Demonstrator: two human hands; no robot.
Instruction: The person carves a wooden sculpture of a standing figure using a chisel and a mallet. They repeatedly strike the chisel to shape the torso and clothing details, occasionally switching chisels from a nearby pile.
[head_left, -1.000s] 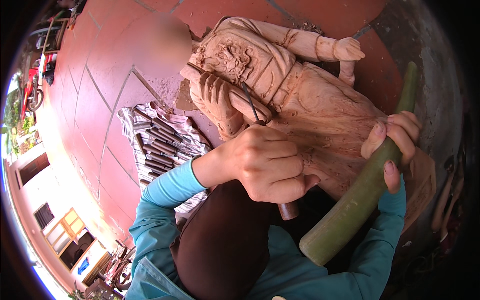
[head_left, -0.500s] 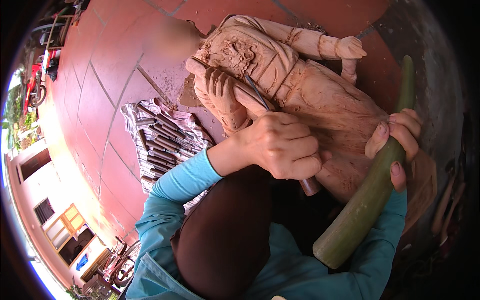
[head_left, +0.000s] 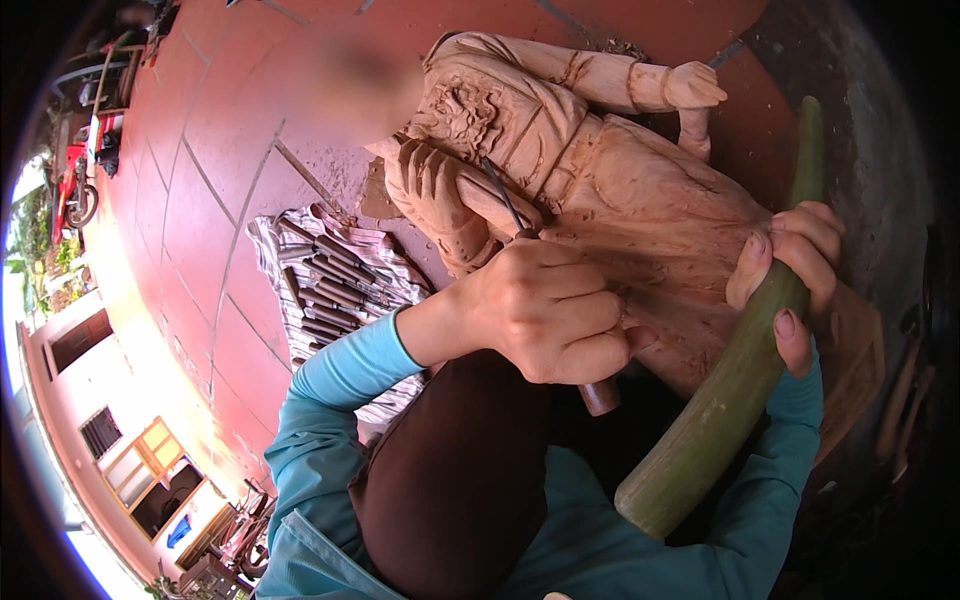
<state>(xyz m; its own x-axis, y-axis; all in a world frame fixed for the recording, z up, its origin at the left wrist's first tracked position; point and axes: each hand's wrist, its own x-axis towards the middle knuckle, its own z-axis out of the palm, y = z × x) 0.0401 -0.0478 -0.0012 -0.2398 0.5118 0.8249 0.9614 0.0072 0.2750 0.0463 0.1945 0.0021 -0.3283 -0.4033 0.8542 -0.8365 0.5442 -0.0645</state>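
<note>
A carved wooden statue point(head_left: 640, 195) of a robed figure lies before me, with a relief on its chest and one arm stretched out. My left hand point(head_left: 548, 312) is closed in a fist around the handle of a chisel point(head_left: 507, 200). The thin dark blade slants up to the carved chest beside the statue's bent arm, and the brown handle end sticks out below my fist. In my right hand point(head_left: 795, 262) is a long, tapered green club point(head_left: 715, 420), gripped near its thinner upper part. Its thick end hangs down by my sleeve, apart from the chisel.
Several chisels with dark handles point(head_left: 335, 290) lie on a striped cloth point(head_left: 275, 245) on the red tiled floor point(head_left: 210, 160). A dark brown rounded shape point(head_left: 450, 490) covers the lower middle. A bicycle point(head_left: 240, 535) and a red motorbike point(head_left: 72, 185) stand at the far left.
My left hand and the chisel have moved slightly nearer and to the left, so the blade tip sits a little lower on the chest. The view has shifted a little; the right-hand grip is unchanged.
</note>
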